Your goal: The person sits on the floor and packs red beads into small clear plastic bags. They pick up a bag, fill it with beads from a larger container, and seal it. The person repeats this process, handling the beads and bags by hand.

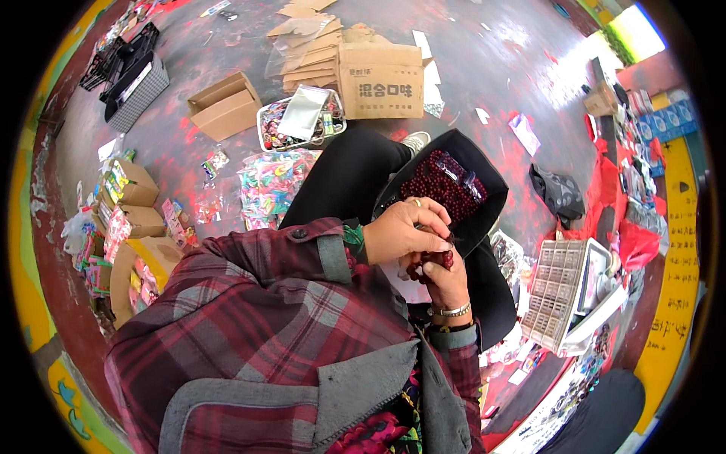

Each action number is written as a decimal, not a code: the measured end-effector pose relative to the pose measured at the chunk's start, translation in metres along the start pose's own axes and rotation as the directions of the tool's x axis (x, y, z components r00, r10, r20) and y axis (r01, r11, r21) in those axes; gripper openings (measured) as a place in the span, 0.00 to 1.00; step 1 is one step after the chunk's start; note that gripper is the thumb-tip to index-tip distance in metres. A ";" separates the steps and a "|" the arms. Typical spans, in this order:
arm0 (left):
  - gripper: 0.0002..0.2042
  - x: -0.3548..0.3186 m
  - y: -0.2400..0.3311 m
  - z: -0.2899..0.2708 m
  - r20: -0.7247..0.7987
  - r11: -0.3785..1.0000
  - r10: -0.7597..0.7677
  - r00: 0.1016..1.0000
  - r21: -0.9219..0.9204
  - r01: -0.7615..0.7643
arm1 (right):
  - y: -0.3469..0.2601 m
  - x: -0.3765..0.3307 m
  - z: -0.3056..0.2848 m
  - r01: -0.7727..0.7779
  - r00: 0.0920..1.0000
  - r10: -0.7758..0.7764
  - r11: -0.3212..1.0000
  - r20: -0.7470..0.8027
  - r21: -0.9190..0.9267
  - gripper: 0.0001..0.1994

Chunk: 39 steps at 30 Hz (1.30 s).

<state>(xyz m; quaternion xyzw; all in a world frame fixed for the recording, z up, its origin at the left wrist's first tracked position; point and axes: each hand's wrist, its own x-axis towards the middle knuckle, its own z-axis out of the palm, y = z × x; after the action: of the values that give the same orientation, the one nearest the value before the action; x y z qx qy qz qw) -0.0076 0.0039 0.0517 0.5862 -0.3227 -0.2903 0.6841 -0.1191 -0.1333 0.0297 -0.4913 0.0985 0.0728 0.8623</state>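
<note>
Plaid jacket (pixel 249 325) is spreading nearest, right hand (pixel 449 289) is gripping dark-red bead strand (pixel 448 259) just nearer than open black box (pixel 488 181), left hand (pixel 404 233) is meeting it, pinch indeterminable, and careful fingerwork is probably calling for steady right-hand support.

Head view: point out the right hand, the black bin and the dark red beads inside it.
Right hand (pixel 449 287): head view, middle of the hand.
Black bin (pixel 490 186): head view, right inner wall.
Dark red beads (pixel 432 189): head view, middle of the heap.
</note>
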 end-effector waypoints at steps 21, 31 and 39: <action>0.07 0.032 -0.046 -0.167 -0.273 0.700 -0.339 0.900 -0.712 0.047 | 0.036 0.005 -0.033 -0.062 0.943 0.093 0.992 -0.319 0.107 0.22; 0.11 0.018 -0.285 -0.334 -0.619 0.620 -0.768 0.164 -0.783 -0.054 | 0.072 0.007 -0.090 -0.143 0.845 0.271 0.945 -0.461 0.293 0.19; 0.15 0.037 -0.319 -0.336 -0.582 0.568 -0.812 0.039 -0.804 -0.175 | 0.079 0.023 -0.092 -0.239 0.779 0.373 0.920 -0.504 0.312 0.19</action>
<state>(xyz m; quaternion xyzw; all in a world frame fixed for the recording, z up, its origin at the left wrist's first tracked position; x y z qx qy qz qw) 0.2724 0.1357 -0.2954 0.3651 0.5072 -0.1036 0.7738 -0.1230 -0.1715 -0.0873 -0.3649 0.4306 0.0555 0.8236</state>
